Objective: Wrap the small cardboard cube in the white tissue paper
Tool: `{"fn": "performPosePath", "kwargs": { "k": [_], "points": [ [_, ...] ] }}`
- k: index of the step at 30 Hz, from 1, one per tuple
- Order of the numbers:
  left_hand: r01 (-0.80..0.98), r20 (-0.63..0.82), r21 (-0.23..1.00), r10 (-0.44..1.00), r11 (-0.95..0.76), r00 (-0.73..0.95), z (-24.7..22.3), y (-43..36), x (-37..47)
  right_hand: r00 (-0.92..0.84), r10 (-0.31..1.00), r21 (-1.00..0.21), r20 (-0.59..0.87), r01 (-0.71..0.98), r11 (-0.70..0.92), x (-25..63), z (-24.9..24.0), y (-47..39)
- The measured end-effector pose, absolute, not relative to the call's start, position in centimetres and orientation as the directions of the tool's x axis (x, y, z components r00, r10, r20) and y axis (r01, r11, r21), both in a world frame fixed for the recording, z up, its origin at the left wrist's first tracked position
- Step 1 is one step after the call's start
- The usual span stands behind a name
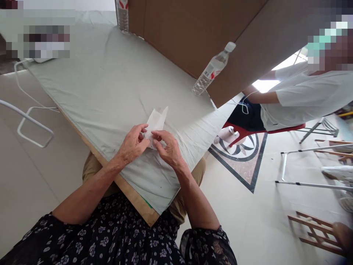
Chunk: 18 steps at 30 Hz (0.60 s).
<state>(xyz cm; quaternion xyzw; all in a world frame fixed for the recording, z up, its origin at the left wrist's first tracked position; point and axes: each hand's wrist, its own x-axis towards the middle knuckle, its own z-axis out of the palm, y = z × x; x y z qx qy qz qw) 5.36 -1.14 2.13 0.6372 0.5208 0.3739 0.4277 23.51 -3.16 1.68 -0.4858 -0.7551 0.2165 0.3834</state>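
A small piece of thin white paper (157, 119), crumpled at its near end, stands up between my hands above the cloth-covered table (110, 84). Its far end rises in a folded point. My left hand (133, 143) pinches the paper's lower left side with curled fingers. From the right, my right hand (168, 149) grips the crumpled lower part between thumb and fingertips. The fingers partly cover the paper's lower end, so its full shape there is hidden.
A clear plastic bottle (211, 70) stands beyond my hands against a large cardboard panel (190, 33). Another bottle (122, 16) is at the panel's left edge. A person in a white shirt (309, 92) sits to the right. White cables (35, 106) hang off the left side.
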Motion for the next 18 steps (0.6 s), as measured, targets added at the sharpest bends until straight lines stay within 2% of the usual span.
{"fn": "performPosePath", "kwargs": {
  "k": [2,5,11,14,18],
  "points": [
    [0.322,0.014,0.944,0.985,-0.070,0.175,2.3,-1.0,5.1,-0.243,0.913,-0.745,0.327,0.529,0.408,24.2,1.9,-4.0],
    [0.328,-0.015,0.943,0.980,-0.051,0.197,2.5,-0.7,4.8,-0.236,0.911,-0.756,0.338,0.509,0.413,24.5,1.8,-5.5],
    [0.309,-0.043,0.950,0.966,-0.039,0.255,2.9,-0.5,4.5,0.013,0.925,-0.784,0.380,0.536,0.314,22.7,0.4,-6.7],
    [0.381,-0.037,0.922,0.968,-0.063,0.249,3.3,-0.4,4.6,0.118,0.920,-0.808,0.374,0.528,0.261,22.0,0.4,-6.6],
    [0.551,0.032,0.816,0.965,-0.175,0.259,3.7,-0.2,5.2,0.160,0.909,-0.812,0.384,0.527,0.251,21.9,0.6,-6.7]
  ]
}}
